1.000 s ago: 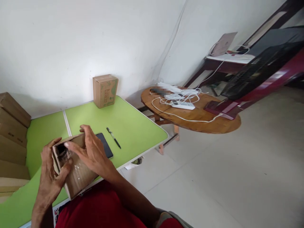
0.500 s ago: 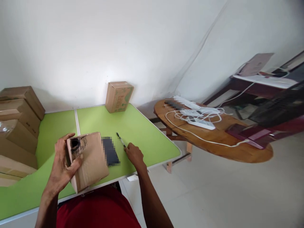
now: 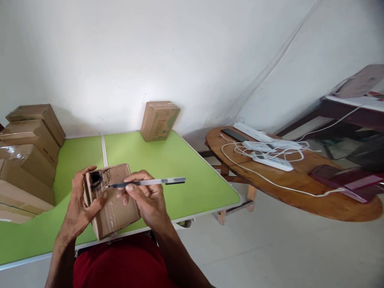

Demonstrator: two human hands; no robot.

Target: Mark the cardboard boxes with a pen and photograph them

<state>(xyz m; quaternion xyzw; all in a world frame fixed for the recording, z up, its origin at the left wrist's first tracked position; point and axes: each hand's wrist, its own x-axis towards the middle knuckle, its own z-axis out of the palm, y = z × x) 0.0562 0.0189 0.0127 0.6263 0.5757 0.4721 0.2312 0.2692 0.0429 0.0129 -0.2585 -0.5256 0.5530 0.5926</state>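
My left hand [image 3: 82, 202] grips the near cardboard box [image 3: 115, 212] by its left side, with the thumb lying on the top face. A blackened hole [image 3: 96, 179] with dark scribbled marks beside it shows at the upper left of that face. Over the box, my right hand [image 3: 147, 196] pinches a pen [image 3: 150, 182] with a clear barrel and a dark grip. The pen's tip points left, close to the marks; whether it touches the cardboard I cannot tell.
Several cardboard boxes [image 3: 33, 160] stand stacked at the left of the green table [image 3: 192, 184]. Another box [image 3: 160, 121] leans near the wall. To the right, an oval wooden table [image 3: 246, 162] bears white power strips [image 3: 271, 161], tangled cables and a dark phone-like slab [image 3: 234, 135].
My right hand has moved left from the tabletop to above the box, turning the pen's tip toward the hole. The dark slab beside the box no longer shows. The view has shifted slightly.
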